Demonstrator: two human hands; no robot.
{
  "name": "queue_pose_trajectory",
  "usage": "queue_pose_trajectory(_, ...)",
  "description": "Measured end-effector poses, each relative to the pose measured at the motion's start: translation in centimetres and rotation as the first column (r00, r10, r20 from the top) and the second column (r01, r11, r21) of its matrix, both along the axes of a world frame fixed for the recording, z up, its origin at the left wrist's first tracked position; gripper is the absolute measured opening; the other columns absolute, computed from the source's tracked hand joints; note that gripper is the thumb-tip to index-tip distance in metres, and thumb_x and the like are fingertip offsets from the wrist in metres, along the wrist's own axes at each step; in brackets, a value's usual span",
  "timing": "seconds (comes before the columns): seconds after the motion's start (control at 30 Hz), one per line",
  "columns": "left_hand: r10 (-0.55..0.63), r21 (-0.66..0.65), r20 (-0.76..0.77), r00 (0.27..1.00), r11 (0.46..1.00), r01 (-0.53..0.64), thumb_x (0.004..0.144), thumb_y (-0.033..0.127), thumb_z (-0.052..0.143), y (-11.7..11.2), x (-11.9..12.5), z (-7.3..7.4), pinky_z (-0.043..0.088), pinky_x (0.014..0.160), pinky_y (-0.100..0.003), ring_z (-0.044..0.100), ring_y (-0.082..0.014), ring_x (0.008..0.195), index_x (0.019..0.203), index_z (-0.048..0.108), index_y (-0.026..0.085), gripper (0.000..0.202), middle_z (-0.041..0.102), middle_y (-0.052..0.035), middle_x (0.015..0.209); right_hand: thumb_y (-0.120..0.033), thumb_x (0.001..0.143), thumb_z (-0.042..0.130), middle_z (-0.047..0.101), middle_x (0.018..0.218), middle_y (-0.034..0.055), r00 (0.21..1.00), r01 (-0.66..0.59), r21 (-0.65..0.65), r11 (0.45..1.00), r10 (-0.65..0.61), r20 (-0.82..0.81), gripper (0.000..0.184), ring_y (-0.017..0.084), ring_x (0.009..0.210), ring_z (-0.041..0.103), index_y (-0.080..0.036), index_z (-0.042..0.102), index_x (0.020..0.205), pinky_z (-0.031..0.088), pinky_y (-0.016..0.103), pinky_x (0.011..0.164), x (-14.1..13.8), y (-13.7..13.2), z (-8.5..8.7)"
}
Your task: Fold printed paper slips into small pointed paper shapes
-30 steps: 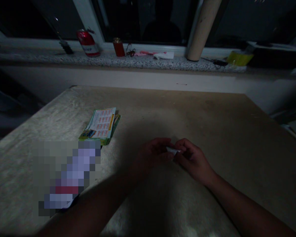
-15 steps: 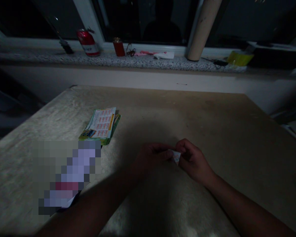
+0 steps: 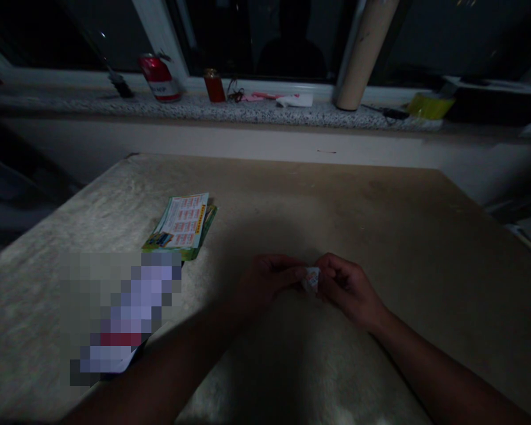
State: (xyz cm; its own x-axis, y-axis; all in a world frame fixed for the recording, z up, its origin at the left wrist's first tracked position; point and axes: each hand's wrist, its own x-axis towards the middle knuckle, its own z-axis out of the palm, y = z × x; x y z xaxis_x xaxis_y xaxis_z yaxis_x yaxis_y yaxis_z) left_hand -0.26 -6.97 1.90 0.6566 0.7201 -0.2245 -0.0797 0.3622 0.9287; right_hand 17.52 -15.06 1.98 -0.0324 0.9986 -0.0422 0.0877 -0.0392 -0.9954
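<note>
Low over the middle of a beige table [image 3: 380, 200], my left hand [image 3: 268, 280] and my right hand [image 3: 347, 286] meet fingertip to fingertip. Between them they pinch a small white folded piece of paper [image 3: 312, 278] with faint print on it. Both hands are closed on it, fingers curled. The light is dim and the hands lie in shadow, so the paper's exact shape is hard to make out.
A stack of green printed leaflets [image 3: 181, 225] lies left of my hands, with a blurred-out item [image 3: 124, 316] nearer the front left. On the stone window sill [image 3: 230, 109] behind stand a red can [image 3: 160, 77], a small red container [image 3: 214, 85], a cardboard tube [image 3: 363, 53] and a yellow object [image 3: 429, 106].
Both hands have slid slightly toward me while turning the small paper; it now looks more compact and upright between the fingertips than a second ago.
</note>
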Motion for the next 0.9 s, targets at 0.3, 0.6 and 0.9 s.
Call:
queue_pose_trajectory(0.3, 0.098, -0.023, 0.04, 0.994, 0.995, -0.097, 0.072, 0.037, 0.083, 0.3, -0.2, -0.4, 0.054, 0.075, -0.029, 0.068, -0.0165, 0.076, 0.086, 0.079, 0.017, 0.025, 0.076, -0.0047, 0.082, -0.049, 0.083, 0.072, 0.043, 0.067, -0.0044, 0.997, -0.03, 0.072, 0.997, 0.024, 0.078, 0.035, 0.01, 0.059, 0.039, -0.02, 0.053, 0.079, 0.03, 0.024, 0.051, 0.2, -0.2, 0.1)
queue_pose_trajectory(0.6, 0.241, 0.16, -0.126, 0.962, 0.962, -0.22, 0.071, 0.034, 0.081, -0.4, 0.2, 0.7, 0.053, 0.067, -0.026, 0.066, -0.0154, 0.069, 0.082, 0.077, 0.017, 0.021, 0.075, -0.0026, 0.075, -0.048, 0.093, 0.06, 0.044, 0.061, -0.0041, 0.989, 0.004, 0.128, 0.992, -0.023, 0.149, 0.034, 0.01, 0.054, 0.038, -0.019, 0.056, 0.076, 0.03, 0.024, 0.049, 0.0, 0.0, 0.3)
queue_pose_trajectory(0.9, 0.236, 0.164, -0.108, 0.966, 0.962, -0.216, 0.071, 0.035, 0.082, -0.2, 0.0, 0.7, 0.052, 0.064, -0.025, 0.065, -0.0138, 0.066, 0.079, 0.076, 0.016, 0.022, 0.073, -0.0024, 0.072, -0.046, 0.098, 0.053, 0.057, 0.058, -0.0019, 0.987, -0.037, 0.125, 0.991, 0.017, 0.162, 0.036, 0.01, 0.05, 0.05, -0.018, 0.063, 0.079, 0.037, 0.023, 0.048, 0.1, -0.1, 0.6)
